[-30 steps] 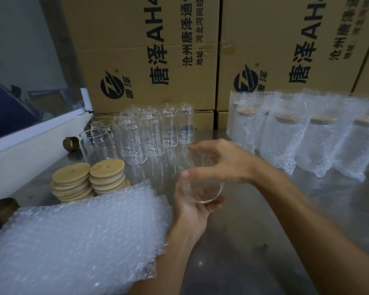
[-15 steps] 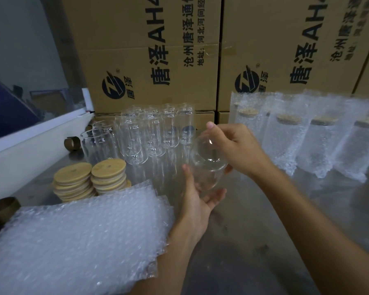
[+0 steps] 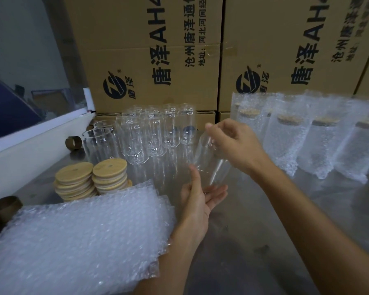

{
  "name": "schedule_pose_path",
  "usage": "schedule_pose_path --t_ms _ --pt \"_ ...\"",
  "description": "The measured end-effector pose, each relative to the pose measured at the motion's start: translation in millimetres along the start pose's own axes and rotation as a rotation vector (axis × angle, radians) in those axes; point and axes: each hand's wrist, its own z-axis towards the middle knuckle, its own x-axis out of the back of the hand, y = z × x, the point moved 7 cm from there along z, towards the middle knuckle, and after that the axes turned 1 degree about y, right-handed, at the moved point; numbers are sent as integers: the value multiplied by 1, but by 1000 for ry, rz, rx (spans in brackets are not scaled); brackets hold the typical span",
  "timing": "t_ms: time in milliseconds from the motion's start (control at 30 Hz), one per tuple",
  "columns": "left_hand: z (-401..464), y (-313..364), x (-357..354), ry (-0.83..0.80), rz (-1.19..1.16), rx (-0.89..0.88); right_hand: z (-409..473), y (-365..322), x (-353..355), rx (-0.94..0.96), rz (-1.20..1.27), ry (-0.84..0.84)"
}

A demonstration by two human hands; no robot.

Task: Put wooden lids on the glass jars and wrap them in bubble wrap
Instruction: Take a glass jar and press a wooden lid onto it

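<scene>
Right hand (image 3: pixel 232 145) grasping tilted glass jar (image 3: pixel 211 165) by its upper end, left hand (image 3: pixel 200 194) released beneath its base, cardboard cartons (image 3: pixel 149 50) printed "唐泽 AH", wooden lids (image 3: pixel 90 179) stacked on bench (image 3: pixel 254 241)

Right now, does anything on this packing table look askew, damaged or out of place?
Nothing stands out. The tilted glass jar is simply held between the right hand and left hand. The wooden lids are loosely stacked, and the wrapped jars stand upright.
</scene>
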Motion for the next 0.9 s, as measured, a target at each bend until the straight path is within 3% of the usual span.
schedule_pose_path --t_ms 267,667,900 --pt "0 2 -2 -68 45 -107 2 13 10 -143 63 88" --pt "5 -1 6 -2 99 -93 -1 2 -2 -22 124 -25" --pt "1 3 3 -10 102 -142 1 6 7 -74 212 69"
